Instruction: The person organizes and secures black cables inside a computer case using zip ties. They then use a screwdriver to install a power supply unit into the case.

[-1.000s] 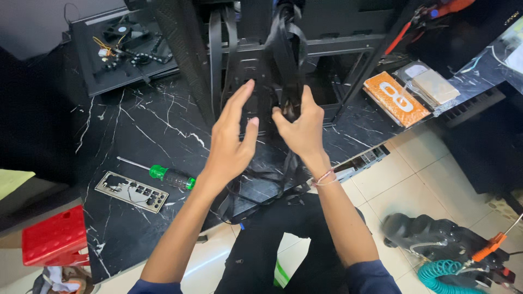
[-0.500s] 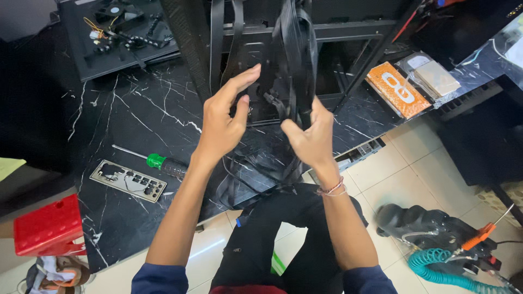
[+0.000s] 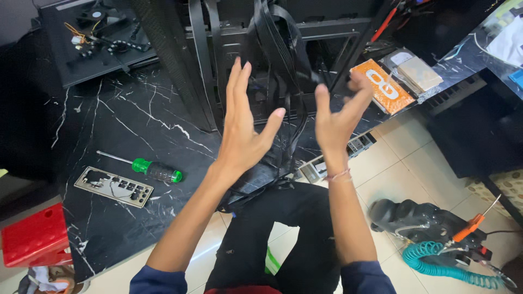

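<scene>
While the black marble-look table (image 3: 114, 125) takes up most of the view, the main thing on it is the black computer case (image 3: 305, 32) standing at the far edge, open side toward the person. A thick bundle of flat black cables (image 3: 278, 60) hangs out of it, long axis running pretty much straight up and down, top end going up out of frame and the lower end trailing toward the table edge near the person's lap.

Both hands are up in front of that bundle. The left hand (image 3: 242, 130) is spread wide, fingers pointing up, palm facing the cables, not gripping anything. The right hand (image 3: 338, 111) is also open, fingers loosely curled and a bit blurred, so can't tell if a fingertip brushes a cable.

Smaller stuff: an orange box (image 3: 381, 87) to the right, a silver I/O shield plate (image 3: 113, 187) on the left, and a green-handled screwdriver (image 3: 147, 167) just above it, lying roughly left-right, tip pointing left.
</scene>
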